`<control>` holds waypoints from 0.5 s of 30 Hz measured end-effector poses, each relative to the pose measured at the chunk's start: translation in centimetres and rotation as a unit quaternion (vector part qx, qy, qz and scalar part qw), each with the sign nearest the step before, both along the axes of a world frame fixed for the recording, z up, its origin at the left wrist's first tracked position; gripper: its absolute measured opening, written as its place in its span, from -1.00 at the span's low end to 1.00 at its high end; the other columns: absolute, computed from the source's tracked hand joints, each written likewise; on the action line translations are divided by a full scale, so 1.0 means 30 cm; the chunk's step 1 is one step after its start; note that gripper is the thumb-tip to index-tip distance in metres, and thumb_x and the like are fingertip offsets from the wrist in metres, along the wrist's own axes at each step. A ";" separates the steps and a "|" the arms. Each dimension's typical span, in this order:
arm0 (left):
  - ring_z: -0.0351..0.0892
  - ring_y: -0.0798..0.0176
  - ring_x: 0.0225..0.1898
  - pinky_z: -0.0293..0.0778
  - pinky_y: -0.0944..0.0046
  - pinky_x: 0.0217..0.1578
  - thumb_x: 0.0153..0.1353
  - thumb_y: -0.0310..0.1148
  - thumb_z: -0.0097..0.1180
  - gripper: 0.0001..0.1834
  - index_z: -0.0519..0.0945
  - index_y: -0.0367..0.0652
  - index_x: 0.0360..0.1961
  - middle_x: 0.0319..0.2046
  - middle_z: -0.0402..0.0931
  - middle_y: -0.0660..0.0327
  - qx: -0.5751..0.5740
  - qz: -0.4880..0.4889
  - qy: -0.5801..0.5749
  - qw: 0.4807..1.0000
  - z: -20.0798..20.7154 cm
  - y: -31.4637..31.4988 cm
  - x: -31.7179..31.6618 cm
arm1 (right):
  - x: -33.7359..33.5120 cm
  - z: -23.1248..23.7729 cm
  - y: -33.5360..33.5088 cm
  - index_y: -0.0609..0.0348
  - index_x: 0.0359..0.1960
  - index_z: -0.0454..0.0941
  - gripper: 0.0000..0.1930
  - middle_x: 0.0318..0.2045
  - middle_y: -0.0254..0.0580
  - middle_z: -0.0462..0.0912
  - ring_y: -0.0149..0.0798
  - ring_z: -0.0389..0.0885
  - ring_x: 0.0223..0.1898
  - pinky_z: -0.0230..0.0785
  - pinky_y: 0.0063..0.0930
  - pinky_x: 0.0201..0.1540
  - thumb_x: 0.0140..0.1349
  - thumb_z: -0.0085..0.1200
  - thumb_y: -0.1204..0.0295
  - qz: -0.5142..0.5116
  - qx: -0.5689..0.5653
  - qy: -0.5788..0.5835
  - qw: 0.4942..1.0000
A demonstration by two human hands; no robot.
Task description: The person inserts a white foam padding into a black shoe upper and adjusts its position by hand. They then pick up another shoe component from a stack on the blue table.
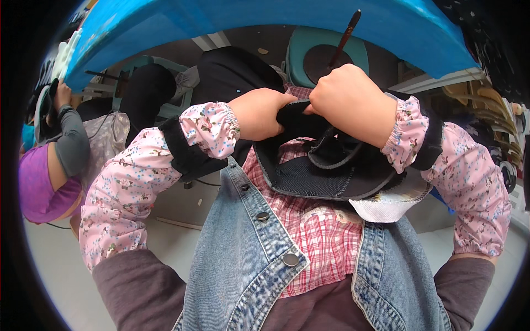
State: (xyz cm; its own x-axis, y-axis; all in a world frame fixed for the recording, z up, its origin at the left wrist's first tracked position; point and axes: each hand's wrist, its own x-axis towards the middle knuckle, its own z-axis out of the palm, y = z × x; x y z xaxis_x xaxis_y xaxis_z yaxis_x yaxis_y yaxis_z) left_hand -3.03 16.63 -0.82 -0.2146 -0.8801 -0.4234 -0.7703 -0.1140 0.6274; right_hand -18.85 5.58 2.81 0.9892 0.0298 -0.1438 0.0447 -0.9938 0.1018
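Currently, the upper (309, 177) is on the near side of the desk (259, 15), its edge pinched in the grip of left hand (257, 115) and right hand (353, 105). Should either slacken, it could slip; a wrist turn could knock the stick (345, 38) on the desk.

Co-worker (51, 179) left of shoe upper (313, 177)
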 end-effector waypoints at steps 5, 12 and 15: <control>0.56 -0.08 -0.17 0.47 0.10 -0.13 -0.05 -0.41 0.23 -0.53 0.51 -0.19 -0.03 -0.28 0.58 -0.04 -0.028 0.010 0.047 0.998 -0.023 0.014 0.008 | 0.008 0.000 0.009 0.04 -0.62 0.65 -0.94 -0.60 -0.27 0.64 -0.25 0.66 -0.46 0.44 -0.45 -0.45 -0.09 0.18 0.39 -0.002 -0.006 0.001 1.000; 0.55 -0.11 -0.18 0.45 0.14 -0.14 0.05 -0.39 0.23 -0.58 0.51 -0.24 -0.03 -0.27 0.58 -0.05 -0.064 0.042 0.044 0.996 -0.022 0.040 -0.006 | 0.014 0.004 0.010 0.04 -0.63 0.65 -0.90 -0.61 -0.27 0.64 -0.26 0.66 -0.47 0.44 -0.45 -0.45 -0.06 0.19 0.35 0.007 0.000 -0.010 1.000; 0.55 -0.13 -0.22 0.45 0.03 -0.19 0.08 -0.29 0.18 -0.66 0.53 -0.20 -0.12 -0.34 0.57 -0.06 -0.050 0.053 0.024 0.997 0.008 0.035 -0.006 | 0.019 0.013 0.002 0.03 -0.64 0.65 -0.83 -0.61 -0.28 0.64 -0.27 0.66 -0.46 0.42 -0.46 -0.47 -0.05 0.22 0.25 0.006 -0.008 -0.008 1.000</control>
